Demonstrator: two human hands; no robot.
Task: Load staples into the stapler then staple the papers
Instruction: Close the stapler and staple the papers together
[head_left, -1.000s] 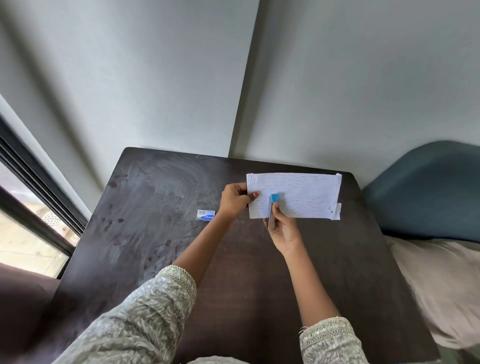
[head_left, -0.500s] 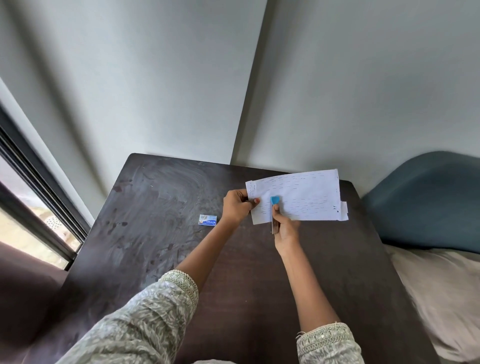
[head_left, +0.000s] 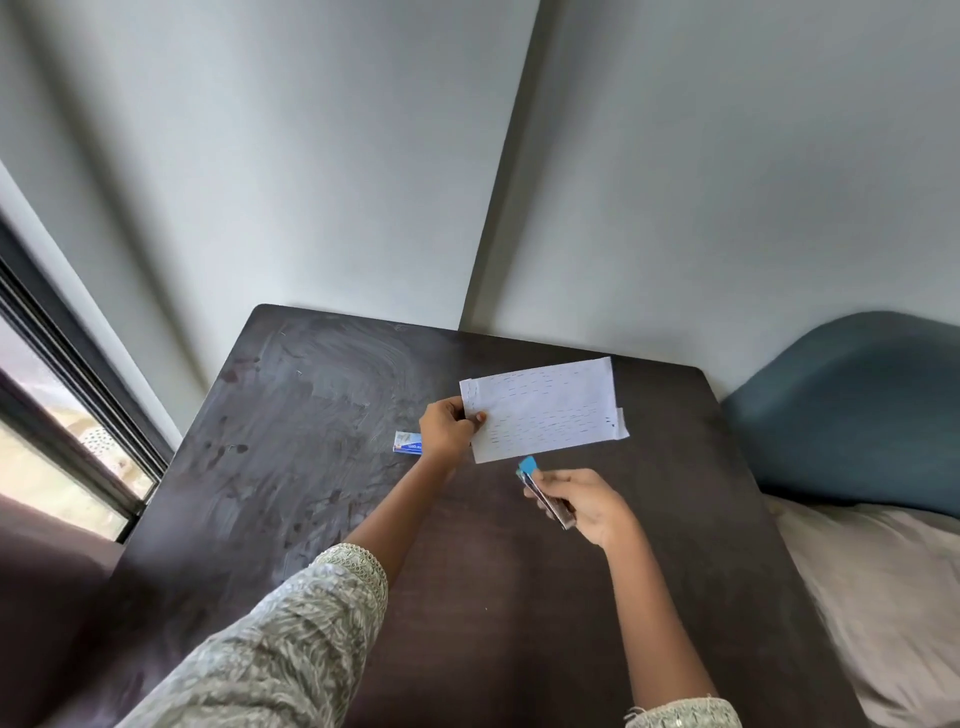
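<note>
My left hand (head_left: 445, 430) pinches the left edge of a small stack of white lined papers (head_left: 545, 414), holding them just above the dark table (head_left: 291, 467). My right hand (head_left: 582, 503) grips a small stapler (head_left: 543, 491) with a blue tip and a dark metal body. The stapler sits below and slightly right of the papers' lower edge, apart from them. A small blue-and-white staple box (head_left: 408, 442) lies on the table just left of my left hand, partly hidden by it.
The table stands against a grey wall. A dark-framed window (head_left: 62, 415) is at the left. At the right, a blue cushion (head_left: 852, 410) and a beige cloth (head_left: 878, 597) lie beside the table's right edge.
My right hand has pulled the stapler off the papers' lower edge, down and to the right. The left hand has kept hold of the papers, which are tilted a little more.
</note>
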